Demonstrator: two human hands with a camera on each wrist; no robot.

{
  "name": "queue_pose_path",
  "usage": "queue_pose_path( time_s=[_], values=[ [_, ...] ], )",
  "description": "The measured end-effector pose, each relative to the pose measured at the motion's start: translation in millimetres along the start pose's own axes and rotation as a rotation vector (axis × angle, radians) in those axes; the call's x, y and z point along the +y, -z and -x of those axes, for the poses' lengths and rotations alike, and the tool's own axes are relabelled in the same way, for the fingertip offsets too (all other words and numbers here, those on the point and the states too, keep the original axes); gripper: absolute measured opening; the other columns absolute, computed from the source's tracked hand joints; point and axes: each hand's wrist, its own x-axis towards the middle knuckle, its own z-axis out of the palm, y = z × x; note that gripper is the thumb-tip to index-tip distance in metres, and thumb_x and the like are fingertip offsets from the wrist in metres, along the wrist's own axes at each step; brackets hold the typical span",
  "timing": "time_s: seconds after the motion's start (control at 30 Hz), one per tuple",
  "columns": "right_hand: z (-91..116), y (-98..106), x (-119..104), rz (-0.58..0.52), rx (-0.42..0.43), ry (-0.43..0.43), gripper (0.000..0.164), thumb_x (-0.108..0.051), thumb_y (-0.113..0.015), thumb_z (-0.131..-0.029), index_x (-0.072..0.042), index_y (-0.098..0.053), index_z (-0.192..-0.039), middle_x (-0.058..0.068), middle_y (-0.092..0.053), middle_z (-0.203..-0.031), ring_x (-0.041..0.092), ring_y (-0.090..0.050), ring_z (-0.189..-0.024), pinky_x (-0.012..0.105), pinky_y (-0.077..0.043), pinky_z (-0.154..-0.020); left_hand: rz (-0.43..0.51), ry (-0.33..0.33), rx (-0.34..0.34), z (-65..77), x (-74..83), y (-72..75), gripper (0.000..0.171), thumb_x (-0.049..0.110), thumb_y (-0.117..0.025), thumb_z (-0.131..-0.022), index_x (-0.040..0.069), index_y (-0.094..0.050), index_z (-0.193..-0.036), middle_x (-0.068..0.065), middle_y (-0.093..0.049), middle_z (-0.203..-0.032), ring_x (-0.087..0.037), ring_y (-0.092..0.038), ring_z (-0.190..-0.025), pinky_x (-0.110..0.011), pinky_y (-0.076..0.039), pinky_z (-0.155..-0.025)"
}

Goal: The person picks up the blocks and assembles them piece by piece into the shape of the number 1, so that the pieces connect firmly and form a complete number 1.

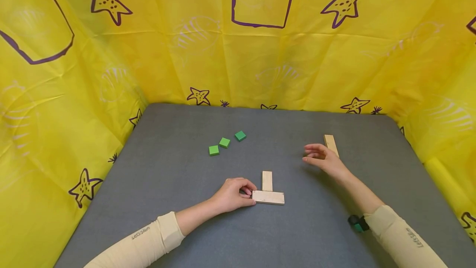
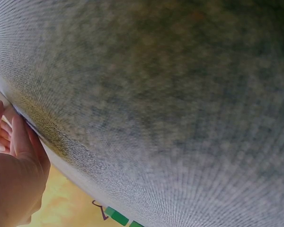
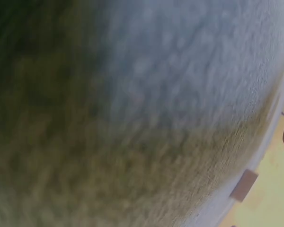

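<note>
Setting: a person sits at a grey table [image 1: 178, 226] walled on three sides by yellow sheeting [image 1: 74, 73] printed with purple starfish. Both forearms wear cream sleeves.

Left hand: the left hand [image 1: 232, 195] lies on the table with its fingers curled against the left end of a flat wooden block [image 1: 268, 197], which lies crosswise near the table's middle. The fingertips touch and steady the block; whether they truly pinch it I cannot tell from the head view, and the left wrist view shows only fingertips by a pale edge.

Upright of the T: a second wooden block [image 1: 267, 180] lies lengthwise, its near end meeting the long side of the crosswise block, so the two form a T shape lying flat.

Right hand: the right hand [image 1: 321, 158] hovers loose and spread, holding nothing, just in front of a third wooden block [image 1: 330, 144] lying well to the right of the T.

Other pieces: three small green squares [image 1: 224, 142] lie in a short diagonal row, behind and to the left of the T, untouched.

Step in hand: as I judge it, the T is being steadied while the free hand is placed to fetch the third block.

Next move calls for: closing fingers round that far block's long sides, lifting it clear, and keeping the T from shifting.

Right wrist view: mostly blurred table surface, with one pale block at the edge.
</note>
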Motion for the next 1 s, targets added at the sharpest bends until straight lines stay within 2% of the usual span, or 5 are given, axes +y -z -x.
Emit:
queue_pose_path(
  time_s=[0.37, 0.63, 0.73, 1.0],
  values=[
    [1, 18, 3, 0.009, 0.050, -0.018, 0.056, -0.020, -0.069, -0.093, 0.006, -0.046, -0.136, 0.027, -0.051, -0.129, 0.002, -0.056, -0.095, 0.012, -0.047, -0.080, 0.002, 0.010, -0.002, 0.6, 0.4, 0.0, 0.026, 0.006, -0.083, -0.075, 0.005, -0.071, -0.098, -0.002, -0.066, -0.089, -0.009, -0.064, -0.079, -0.017, -0.054, -0.069],
    [1, 27, 5, 0.009, 0.084, 0.003, 0.057, -0.019, -0.069, -0.093, 0.008, -0.044, -0.137, 0.026, -0.052, -0.128, 0.000, -0.056, -0.096, 0.012, -0.047, -0.080, 0.010, 0.001, -0.001, 0.6, 1.6, 1.0, 0.026, 0.005, -0.083, -0.075, 0.003, -0.071, -0.098, -0.004, -0.066, -0.090, -0.011, -0.065, -0.079, -0.018, -0.054, -0.070],
    [2, 32, 6, 0.014, 0.103, 0.009, 0.056, -0.019, -0.069, -0.092, 0.008, -0.045, -0.136, 0.020, -0.055, -0.125, -0.001, -0.056, -0.095, 0.012, -0.047, -0.079, 0.010, 0.001, 0.000, 0.5, 1.4, 0.9, 0.026, 0.005, -0.083, -0.075, 0.003, -0.071, -0.098, -0.004, -0.067, -0.090, -0.011, -0.064, -0.079, -0.018, -0.054, -0.069],
    [3, 44, 13, -0.017, 0.141, 0.010, 0.056, -0.018, -0.069, -0.093, 0.008, -0.043, -0.136, -0.006, -0.061, -0.114, -0.002, -0.056, -0.096, 0.011, -0.048, -0.079, 0.004, -0.002, -0.002, -0.1, -0.3, 0.5, 0.026, 0.006, -0.083, -0.075, 0.004, -0.071, -0.098, -0.003, -0.066, -0.089, -0.009, -0.064, -0.078, -0.018, -0.054, -0.069]
  ],
)
